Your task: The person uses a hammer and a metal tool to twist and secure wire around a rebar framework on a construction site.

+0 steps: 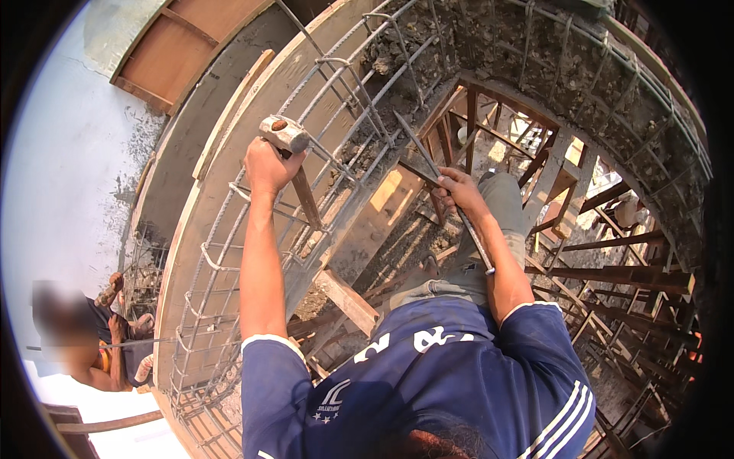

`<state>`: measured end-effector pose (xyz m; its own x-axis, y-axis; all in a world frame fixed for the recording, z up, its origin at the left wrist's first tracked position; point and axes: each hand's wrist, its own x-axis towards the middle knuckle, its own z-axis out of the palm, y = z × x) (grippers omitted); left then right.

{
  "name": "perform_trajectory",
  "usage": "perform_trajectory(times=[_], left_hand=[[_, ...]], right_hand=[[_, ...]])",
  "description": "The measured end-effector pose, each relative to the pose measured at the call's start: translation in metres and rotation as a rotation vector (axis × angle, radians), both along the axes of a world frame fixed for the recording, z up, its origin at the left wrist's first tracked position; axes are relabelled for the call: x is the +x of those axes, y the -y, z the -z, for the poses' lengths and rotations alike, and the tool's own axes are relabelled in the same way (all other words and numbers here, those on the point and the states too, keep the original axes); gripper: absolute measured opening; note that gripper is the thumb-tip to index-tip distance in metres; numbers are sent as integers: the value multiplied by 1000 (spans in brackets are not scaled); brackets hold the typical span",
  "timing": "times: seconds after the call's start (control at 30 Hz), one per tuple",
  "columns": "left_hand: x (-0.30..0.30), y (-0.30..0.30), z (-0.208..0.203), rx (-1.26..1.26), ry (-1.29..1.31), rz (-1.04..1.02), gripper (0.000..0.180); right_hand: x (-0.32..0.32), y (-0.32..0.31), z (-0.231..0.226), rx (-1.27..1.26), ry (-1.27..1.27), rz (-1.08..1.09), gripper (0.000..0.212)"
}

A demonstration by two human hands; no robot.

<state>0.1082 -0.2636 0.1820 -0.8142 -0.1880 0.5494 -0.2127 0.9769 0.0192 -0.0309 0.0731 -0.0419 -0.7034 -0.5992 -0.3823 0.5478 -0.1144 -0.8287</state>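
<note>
My L hand (267, 168) is closed round the hammer (284, 135) handle, fist just under the head, over the rebar cage (223, 267). R hand (461, 191) grips a long metal rod (417, 143) approx. mid-length: pointed end up-left of the fist, other end by my R forearm.

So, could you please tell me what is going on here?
The person's left hand grips a hammer close to its head, in front of the rebar cage. The right hand holds a slanting metal rod. Hammer and rod are apart. Another person is at the lower left, beyond the cage.
</note>
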Motion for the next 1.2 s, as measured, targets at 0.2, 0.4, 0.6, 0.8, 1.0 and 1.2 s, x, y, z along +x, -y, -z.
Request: perform_trajectory(times=[0.2, 0.4, 0.6, 0.8, 1.0, 1.2], left_hand=[[5, 0, -5, 43, 74, -88, 28], [-6, 1, -1, 10, 141, -144, 32], [-4, -8, -9, 46, 86, -120, 39], [4, -6, -10, 71, 114, -180, 43], [-6, -5, -10, 58, 101, -133, 43], [1, -4, -2, 59, 74, -149, 42]], right_hand=[[20, -46, -22, 77, -84, -96, 47], [-18, 10, -12, 141, -188, -231, 40], [-1, -44, -30, 304, -257, -80, 43], [66, -61, -44, 466, -378, -377, 45], [40, -13, 30, 496, -840, -203, 40], [46, -51, 22, 609, -690, -107, 42]])
